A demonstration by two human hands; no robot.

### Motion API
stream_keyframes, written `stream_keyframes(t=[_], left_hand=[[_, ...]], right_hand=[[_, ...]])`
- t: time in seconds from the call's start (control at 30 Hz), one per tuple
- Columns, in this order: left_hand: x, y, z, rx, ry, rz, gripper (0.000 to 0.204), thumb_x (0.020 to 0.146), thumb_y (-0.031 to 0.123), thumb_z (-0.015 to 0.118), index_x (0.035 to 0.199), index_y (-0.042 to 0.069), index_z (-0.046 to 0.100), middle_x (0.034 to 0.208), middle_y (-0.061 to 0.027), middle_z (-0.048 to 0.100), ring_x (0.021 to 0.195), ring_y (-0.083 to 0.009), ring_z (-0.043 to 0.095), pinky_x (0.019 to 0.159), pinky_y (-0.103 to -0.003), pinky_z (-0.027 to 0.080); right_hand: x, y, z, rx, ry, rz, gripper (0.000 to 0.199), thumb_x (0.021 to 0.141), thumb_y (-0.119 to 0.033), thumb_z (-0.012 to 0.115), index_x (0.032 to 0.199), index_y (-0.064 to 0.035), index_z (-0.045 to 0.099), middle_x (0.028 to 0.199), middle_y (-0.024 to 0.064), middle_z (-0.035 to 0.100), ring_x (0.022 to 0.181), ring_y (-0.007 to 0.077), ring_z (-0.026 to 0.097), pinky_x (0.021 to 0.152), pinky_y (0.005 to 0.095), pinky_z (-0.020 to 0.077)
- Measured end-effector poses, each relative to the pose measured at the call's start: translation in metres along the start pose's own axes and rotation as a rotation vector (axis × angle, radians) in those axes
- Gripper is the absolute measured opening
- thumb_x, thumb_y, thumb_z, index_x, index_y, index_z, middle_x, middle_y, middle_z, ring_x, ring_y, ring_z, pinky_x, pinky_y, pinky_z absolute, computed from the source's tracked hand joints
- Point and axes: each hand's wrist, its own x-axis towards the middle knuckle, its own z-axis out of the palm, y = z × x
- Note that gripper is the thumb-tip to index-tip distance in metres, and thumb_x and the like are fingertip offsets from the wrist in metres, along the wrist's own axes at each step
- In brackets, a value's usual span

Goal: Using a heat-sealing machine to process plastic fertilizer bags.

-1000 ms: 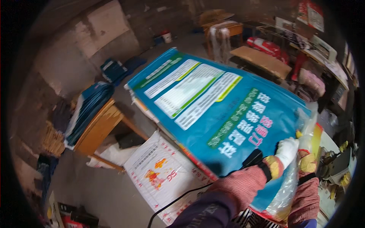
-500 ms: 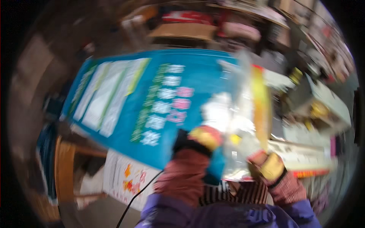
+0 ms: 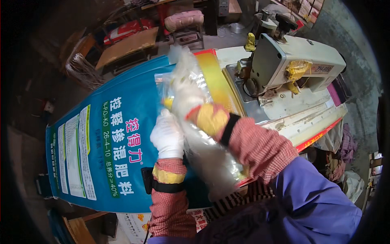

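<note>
Your blue bag [image 3: 146, 97] lies flat at left; it could crease or slide if you drag the clear plastic [image 3: 211, 156] over its right end. That plastic may bunch or snag if pulled unevenly toward the sewing machine [image 3: 298, 57]. Your left hand [image 3: 167, 134] touches the bag beside the plastic; your right hand [image 3: 187, 95], blurred, is at the plastic. I cannot tell whether either grip is closed.

Across the room, a brown tabletop [image 3: 128, 48] and a stool [image 3: 185, 21] (its seat padded in pink) stand over grey floor [image 3: 221, 35]; the light is dimmer toward the left.
</note>
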Motion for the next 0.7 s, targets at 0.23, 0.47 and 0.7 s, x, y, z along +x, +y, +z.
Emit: stream_keyframes(t=[0.23, 0.47, 0.7], left_hand=[[0.001, -0.005, -0.009, 0.121, -0.058, -0.052, 0.012, 0.083, 0.017, 0.050, 0.091, 0.008, 0.050, 0.083, -0.0124, 0.062, 0.072, -0.0289, 0.063, 0.060, -0.039, 0.050], [-0.001, -0.002, -0.007, 0.172, -0.045, -0.028, 0.013, 0.084, 0.019, 0.051, 0.092, 0.009, 0.050, 0.082, -0.0118, 0.061, 0.072, -0.0285, 0.064, 0.060, -0.039, 0.050], [-0.001, 0.003, -0.011, 0.183, -0.088, -0.093, 0.018, 0.084, 0.019, 0.054, 0.096, 0.008, 0.049, 0.087, -0.0114, 0.062, 0.078, -0.0284, 0.064, 0.063, -0.038, 0.052]], right_hand=[[-0.140, 0.015, -0.022, 0.074, 0.133, -0.423, 0.022, 0.070, -0.026, 0.062, 0.085, -0.0109, 0.064, 0.091, 0.0130, 0.056, 0.087, 0.0315, 0.055, 0.075, 0.0378, 0.0458], [-0.078, 0.049, -0.022, -0.159, 0.180, -0.521, 0.033, 0.071, -0.028, 0.064, 0.098, -0.0099, 0.059, 0.094, 0.0134, 0.055, 0.090, 0.0309, 0.055, 0.074, 0.0381, 0.0465], [-0.039, 0.031, -0.024, -0.221, 0.123, -0.208, 0.045, 0.078, -0.035, 0.060, 0.110, -0.0028, 0.055, 0.107, 0.0170, 0.056, 0.101, 0.0326, 0.053, 0.086, 0.0388, 0.0443]])
